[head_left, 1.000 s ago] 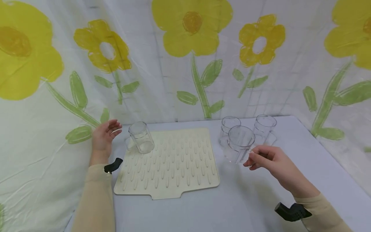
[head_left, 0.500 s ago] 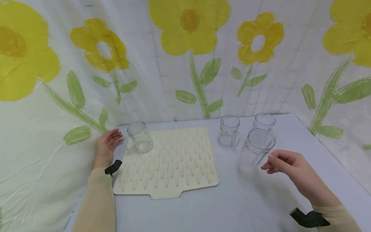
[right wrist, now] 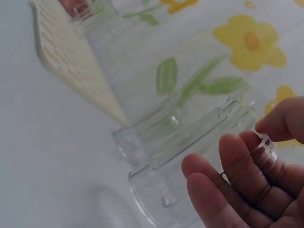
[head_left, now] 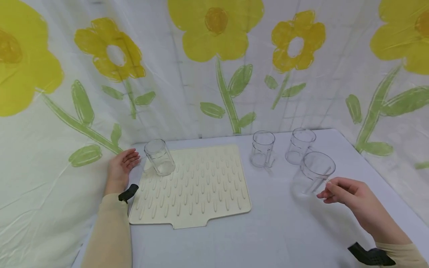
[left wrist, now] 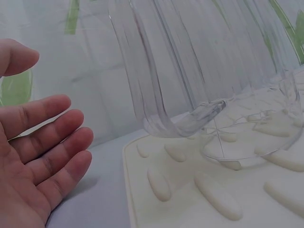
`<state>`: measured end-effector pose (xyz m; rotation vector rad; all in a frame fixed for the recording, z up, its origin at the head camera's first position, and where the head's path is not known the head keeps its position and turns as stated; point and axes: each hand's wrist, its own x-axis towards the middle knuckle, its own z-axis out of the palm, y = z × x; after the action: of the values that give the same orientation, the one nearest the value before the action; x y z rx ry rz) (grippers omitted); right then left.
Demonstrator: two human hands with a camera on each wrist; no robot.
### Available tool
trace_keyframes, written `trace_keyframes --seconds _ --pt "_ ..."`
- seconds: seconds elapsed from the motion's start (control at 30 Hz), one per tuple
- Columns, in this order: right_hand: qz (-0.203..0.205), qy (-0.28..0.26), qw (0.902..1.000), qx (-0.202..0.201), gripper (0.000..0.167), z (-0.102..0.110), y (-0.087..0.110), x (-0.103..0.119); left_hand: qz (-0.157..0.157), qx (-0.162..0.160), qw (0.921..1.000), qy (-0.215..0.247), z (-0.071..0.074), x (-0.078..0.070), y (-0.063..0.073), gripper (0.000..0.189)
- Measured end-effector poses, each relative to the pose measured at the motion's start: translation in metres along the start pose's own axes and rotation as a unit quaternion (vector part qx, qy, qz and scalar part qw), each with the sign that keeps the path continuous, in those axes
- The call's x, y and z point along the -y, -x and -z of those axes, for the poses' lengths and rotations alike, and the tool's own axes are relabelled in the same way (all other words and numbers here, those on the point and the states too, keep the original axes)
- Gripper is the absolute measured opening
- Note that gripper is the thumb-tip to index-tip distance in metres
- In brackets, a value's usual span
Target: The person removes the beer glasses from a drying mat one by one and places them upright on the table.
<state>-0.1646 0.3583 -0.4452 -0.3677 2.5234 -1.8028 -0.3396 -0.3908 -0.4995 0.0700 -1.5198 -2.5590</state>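
My right hand pinches the handle of a clear glass mug between thumb and fingers, over the right side of the table. In the right wrist view the fingers curl round that handle, and the mug's wall shows behind them. Another clear mug stands at the back left corner of a cream ridged drying mat, its handle to the left. Just left of that handle is my left hand, its fingers relaxed and apart from the glass. In the left wrist view a gap shows between fingertips and mug handle.
Two more clear mugs stand upright at the back right, one nearer the mat and the other just behind the held mug. The white table ends at a flower-print curtain behind and at the sides.
My right hand has moved to the right and a little nearer with the mug, uncovering the two mugs behind it. My left hand stays beside the mug on the mat, almost still.
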Motion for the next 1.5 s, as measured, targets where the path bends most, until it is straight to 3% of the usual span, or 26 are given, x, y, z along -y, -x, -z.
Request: trace_keyframes --seconds 0.4,0.83,1.13,1.33,1.5 --pt "-0.057 -0.001 0.9982 -0.018 0.024 0.014 0.006 -0.024 0.004 -0.002 1.0 -0.002 0.0 -0.001 0.001 0.028" --pt "-0.078 0.01 0.9968 -0.011 0.028 0.015 0.007 -0.031 -0.007 0.002 0.9999 -0.011 0.0 0.001 0.002 0.027" --pt "-0.078 -0.015 0.9967 0.019 0.028 0.021 0.002 -0.034 -0.008 -0.012 0.9996 -0.025 0.0 0.0 0.003 0.028" --pt "-0.091 0.066 0.9935 0.02 0.031 0.02 0.002 -0.025 -0.004 -0.017 0.9994 -0.029 -0.001 -0.003 0.005 0.027" --pt "-0.137 0.166 0.9765 0.007 0.041 0.019 0.004 -0.009 -0.002 -0.013 0.9996 -0.025 -0.001 -0.002 0.002 0.025"
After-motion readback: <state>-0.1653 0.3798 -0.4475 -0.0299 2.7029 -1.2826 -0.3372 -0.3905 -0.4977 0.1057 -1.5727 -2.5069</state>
